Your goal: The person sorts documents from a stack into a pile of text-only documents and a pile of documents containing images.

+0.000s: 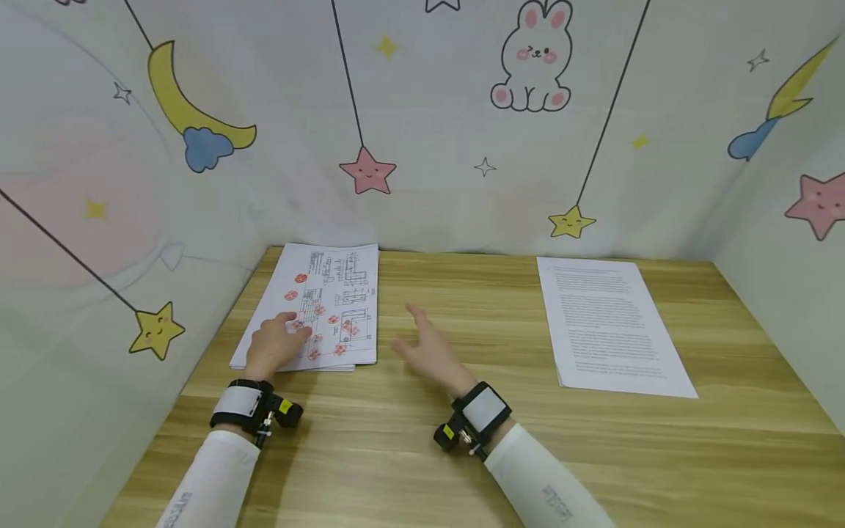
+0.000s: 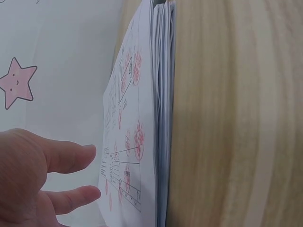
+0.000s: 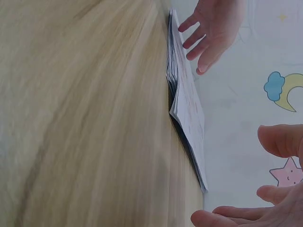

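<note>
A stack of paper sheets (image 1: pixel 359 293) lies at the left of the table, its top sheet printed with technical drawings and dotted with red stamp marks. My left hand (image 1: pixel 273 345) hovers close over the near left part of this stack, fingers spread and loosely bent; the left wrist view shows its thumb and a finger apart with nothing between them. To the right of the stack, my right hand (image 1: pixel 432 356) is held over the bare wood, fingers extended and thumb apart, holding nothing. In the right wrist view the layered edges of the stack (image 3: pixel 177 71) show beneath the left hand.
A white sheet with printed text (image 1: pixel 607 323) lies at the right of the wooden table (image 1: pixel 422 469). Cloth walls (image 1: pixel 449 205) with cartoon stars, a moon and a rabbit stand along the back and both sides. Each wrist wears a strapped camera.
</note>
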The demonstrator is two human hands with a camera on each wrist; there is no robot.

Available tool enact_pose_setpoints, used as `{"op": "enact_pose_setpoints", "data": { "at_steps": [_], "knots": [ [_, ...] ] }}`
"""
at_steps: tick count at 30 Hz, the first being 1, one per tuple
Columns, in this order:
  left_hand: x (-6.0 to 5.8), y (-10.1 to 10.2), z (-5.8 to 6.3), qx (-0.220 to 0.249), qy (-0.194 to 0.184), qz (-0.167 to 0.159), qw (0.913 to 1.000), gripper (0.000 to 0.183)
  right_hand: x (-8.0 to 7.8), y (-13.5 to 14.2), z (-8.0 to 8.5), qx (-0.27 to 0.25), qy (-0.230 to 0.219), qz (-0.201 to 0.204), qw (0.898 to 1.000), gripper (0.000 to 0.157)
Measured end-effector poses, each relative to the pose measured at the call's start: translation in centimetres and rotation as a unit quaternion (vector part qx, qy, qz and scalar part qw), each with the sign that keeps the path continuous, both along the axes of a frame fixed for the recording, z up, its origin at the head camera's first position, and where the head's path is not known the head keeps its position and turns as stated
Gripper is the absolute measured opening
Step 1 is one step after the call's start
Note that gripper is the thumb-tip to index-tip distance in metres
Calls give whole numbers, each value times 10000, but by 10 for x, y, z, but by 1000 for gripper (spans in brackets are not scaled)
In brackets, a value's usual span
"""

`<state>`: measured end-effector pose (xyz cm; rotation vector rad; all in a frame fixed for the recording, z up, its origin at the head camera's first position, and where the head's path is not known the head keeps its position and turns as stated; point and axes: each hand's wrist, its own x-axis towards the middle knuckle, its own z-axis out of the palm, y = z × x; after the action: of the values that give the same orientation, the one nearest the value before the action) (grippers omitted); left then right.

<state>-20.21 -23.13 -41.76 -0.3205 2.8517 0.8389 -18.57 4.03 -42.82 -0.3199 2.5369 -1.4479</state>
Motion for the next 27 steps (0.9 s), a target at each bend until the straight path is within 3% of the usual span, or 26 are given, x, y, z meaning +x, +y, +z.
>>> {"op": "enact_pose_setpoints", "data": {
  "at_steps": [14,20,27],
  "knots": [
    [2,-6,-4,-561,-148,288,9979,64,1,-25,-8,-577,-597,104,9965,74],
    [2,-7,-5,-602,-66,210,9979,60,-2,-34,-11,-1205,-1081,-202,9866,74],
    [2,-4,-8,-717,-48,222,9972,58,-7,-41,-10,-1789,-1296,-540,9738,74]
  ]
}}
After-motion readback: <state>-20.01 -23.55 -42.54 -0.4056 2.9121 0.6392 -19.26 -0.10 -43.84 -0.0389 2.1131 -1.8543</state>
